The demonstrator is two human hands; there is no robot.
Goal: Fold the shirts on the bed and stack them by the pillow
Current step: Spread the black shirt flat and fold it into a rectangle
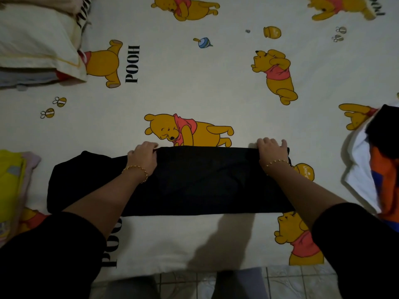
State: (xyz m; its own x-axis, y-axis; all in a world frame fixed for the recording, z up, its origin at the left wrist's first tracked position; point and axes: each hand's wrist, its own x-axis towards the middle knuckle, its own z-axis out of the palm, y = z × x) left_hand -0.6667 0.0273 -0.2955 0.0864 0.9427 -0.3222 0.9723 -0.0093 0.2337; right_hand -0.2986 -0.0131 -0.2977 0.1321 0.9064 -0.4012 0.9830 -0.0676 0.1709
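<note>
The black shirt (205, 182), folded into a long flat band, spans from the left hand (143, 155) to the right hand (272, 151), which apparently pinch its far edge.

Pale floor tiles (302, 281) along the bottom; a small grey speck (247, 31) on the bear-print sheet (194, 87)

A home bedroom: cartoon-bear bedsheet (216, 87), cream pillow (36, 39) at the corner, tiled floor (291, 281) below.

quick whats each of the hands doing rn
Left hand: grips the far edge of the black shirt.
Right hand: grips the same edge.
</note>
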